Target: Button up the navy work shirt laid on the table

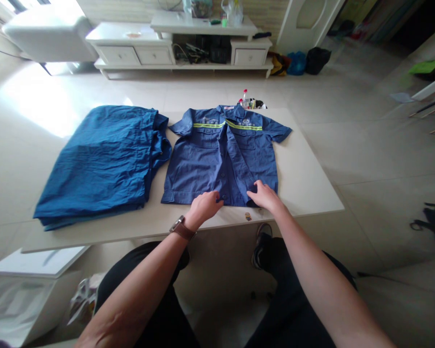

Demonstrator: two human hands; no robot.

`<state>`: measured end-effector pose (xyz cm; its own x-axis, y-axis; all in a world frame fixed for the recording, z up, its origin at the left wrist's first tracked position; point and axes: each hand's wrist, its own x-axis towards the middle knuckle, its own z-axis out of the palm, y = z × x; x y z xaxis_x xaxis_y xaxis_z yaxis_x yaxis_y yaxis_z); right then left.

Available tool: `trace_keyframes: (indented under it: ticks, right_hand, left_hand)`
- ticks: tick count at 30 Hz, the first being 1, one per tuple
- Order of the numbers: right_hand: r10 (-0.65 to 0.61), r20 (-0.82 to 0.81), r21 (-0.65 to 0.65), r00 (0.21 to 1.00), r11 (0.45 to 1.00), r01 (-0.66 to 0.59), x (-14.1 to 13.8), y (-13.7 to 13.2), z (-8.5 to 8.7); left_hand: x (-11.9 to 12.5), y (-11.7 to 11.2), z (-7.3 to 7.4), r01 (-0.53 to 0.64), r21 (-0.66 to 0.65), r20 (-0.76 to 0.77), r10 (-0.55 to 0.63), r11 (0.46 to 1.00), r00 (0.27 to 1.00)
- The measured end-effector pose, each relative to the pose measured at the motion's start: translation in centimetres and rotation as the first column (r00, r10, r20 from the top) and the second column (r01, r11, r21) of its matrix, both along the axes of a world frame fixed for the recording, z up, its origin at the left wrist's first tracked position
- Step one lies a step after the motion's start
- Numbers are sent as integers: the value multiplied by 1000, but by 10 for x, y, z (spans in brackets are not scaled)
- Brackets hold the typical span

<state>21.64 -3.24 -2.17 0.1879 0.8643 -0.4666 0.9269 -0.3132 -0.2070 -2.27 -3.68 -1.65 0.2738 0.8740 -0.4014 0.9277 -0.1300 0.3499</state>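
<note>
Fingers [213, 195] of the left hand [203, 210] are curled inward at the lower hem of the shirt [194, 166], close to the front opening; whether any cloth is pinched by them cannot be told. On the right hand [267, 196], the thumb and forefinger are parted by a small gap at the lower part of the other front panel; whether the fabric is gripped there likewise cannot be told. The shirt, short-sleeved and dark blue, is laid front up on the white table [311, 186], with its collar directed away from the person and its hem set near the close edge. Its chest is crossed by yellow-green stripes [243, 126], above which pale printed marks are seen; the front is partly opened, one panel edge being slanted from the neck toward the right hand. To the left, just beside the shirt, a folded blue cloth item [101, 159] is placed. A watch [177, 223] with a brown strap is worn on the left wrist. Near the close edge of the table a small sticker [248, 216] is shown. Beyond the table, a red-capped bottle [245, 100] and a white cabinet [118, 55] with drawers are seen.
</note>
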Motion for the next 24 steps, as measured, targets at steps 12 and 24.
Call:
trace_keyframes:
  ticks: [12, 24]
  right_hand:
    - [-15, 45, -16, 999, 1000, 16, -2, 1, -6]
    - [-9, 8, -111, 1000, 994, 10, -12, -1, -2]
  left_hand:
    - [1, 0, -1, 8, -1, 1, -8, 1000, 1000]
    - [0, -1, -3, 13, 1, -10, -13, 1000, 1000]
